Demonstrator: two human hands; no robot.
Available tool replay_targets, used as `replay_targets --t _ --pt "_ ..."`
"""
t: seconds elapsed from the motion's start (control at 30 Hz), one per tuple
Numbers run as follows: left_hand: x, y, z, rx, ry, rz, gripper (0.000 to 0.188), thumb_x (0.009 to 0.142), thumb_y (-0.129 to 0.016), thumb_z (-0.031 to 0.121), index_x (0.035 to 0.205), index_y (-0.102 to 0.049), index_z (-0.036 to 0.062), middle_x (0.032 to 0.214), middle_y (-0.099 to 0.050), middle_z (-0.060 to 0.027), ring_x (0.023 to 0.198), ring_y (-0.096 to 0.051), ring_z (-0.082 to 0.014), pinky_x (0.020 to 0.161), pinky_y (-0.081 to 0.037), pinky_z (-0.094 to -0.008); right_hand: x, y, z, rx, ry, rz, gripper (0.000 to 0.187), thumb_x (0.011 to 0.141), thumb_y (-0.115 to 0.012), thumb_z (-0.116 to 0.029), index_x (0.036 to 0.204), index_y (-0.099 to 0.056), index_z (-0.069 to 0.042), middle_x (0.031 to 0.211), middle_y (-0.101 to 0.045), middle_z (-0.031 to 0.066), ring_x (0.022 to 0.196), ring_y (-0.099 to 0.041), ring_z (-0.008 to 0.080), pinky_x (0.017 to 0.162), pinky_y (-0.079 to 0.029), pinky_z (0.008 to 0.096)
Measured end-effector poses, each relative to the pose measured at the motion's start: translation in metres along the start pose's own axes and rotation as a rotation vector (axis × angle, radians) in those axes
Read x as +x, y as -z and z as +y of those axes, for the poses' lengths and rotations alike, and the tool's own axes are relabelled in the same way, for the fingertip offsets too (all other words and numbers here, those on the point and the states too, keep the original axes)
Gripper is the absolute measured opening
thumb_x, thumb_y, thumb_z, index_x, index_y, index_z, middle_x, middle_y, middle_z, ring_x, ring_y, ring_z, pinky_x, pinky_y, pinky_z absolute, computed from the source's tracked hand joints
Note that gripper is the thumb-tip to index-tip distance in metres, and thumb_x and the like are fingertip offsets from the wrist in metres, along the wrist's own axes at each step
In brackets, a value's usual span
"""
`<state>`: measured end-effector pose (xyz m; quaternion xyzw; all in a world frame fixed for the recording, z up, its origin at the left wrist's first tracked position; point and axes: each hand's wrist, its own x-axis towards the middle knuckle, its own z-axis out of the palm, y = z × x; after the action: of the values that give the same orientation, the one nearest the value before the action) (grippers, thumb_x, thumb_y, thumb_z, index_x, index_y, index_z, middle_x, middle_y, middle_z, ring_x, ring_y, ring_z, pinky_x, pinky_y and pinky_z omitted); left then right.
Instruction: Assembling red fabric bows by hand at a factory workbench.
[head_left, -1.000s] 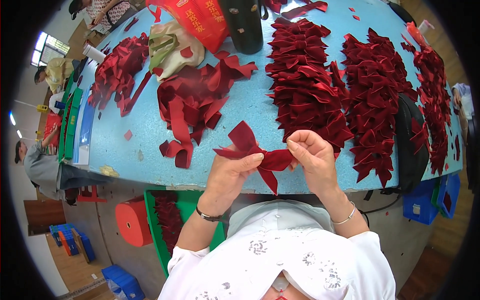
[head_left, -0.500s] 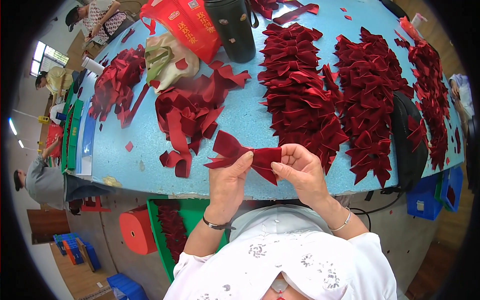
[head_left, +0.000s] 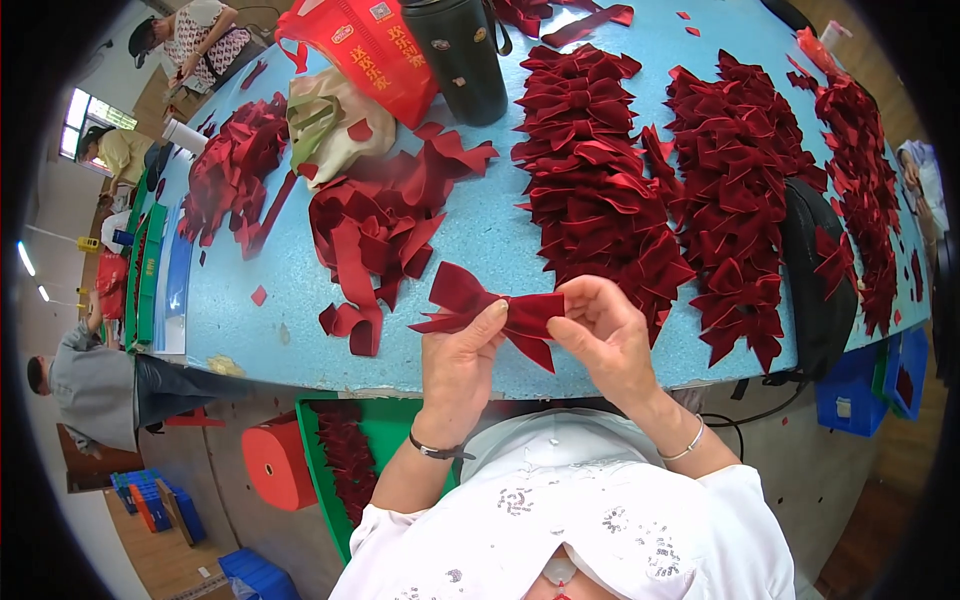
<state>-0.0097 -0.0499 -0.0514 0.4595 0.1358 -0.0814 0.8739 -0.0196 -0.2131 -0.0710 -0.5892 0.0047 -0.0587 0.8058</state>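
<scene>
A dark red velvet bow (head_left: 535, 316) is held above the near edge of the blue table. My left hand (head_left: 462, 360) pinches it near its middle knot, thumb in front and the other fingers behind. At the bow's right loop is my right hand (head_left: 610, 330), its fingers curled and the thumb tip on the loop's outer edge. Beyond the hands lies a long, dense row of finished bows (head_left: 590, 180). Loose red ribbon pieces (head_left: 370, 230) are heaped to the left of that row.
Another bow row (head_left: 735, 200) lies to the right, beside a black bag (head_left: 815, 300). A dark tumbler (head_left: 465, 70), a red bag (head_left: 365, 50) and a cream cloth bag (head_left: 335, 115) stand at the back. Below the table edge are a green tray (head_left: 400, 440) and a red roll (head_left: 278, 468).
My right thumb has drawn back slightly toward the right loop's outer edge. The bow stays nearly still in my left hand. At far left, a person in grey has straightened and shifted.
</scene>
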Motion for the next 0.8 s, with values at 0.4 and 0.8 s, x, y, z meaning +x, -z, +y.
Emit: replay_targets --t 0.4,0.8 --pt "0.004 0.017 -0.013 0.003 0.067 -0.058 0.016 0.09 -0.063 0.002 0.107 -0.061 0.0004 0.102 -0.067 -0.0098 0.094 -0.064 -0.019 0.088 -0.052 -0.0354 0.004 -0.001 0.012 -0.111 -0.101 0.033 0.014 0.094 -0.063 -0.013 0.091 -0.067 0.0 0.075 -0.063 -0.0004 0.058 -0.057 0.0042 0.048 -0.045 0.0187" --pt "0.003 0.029 -0.001 -0.176 0.078 -0.07 0.017 0.093 -0.063 0.01 0.108 -0.062 0.0032 0.11 -0.066 -0.0106 0.103 -0.062 -0.0211 0.097 -0.047 -0.0387 0.002 0.007 0.003 0.021 -0.295 -0.213 0.028 0.098 -0.056 -0.02 0.113 -0.058 0.004 0.099 -0.067 0.0098 0.085 -0.067 0.0165 0.077 -0.056 0.0322"
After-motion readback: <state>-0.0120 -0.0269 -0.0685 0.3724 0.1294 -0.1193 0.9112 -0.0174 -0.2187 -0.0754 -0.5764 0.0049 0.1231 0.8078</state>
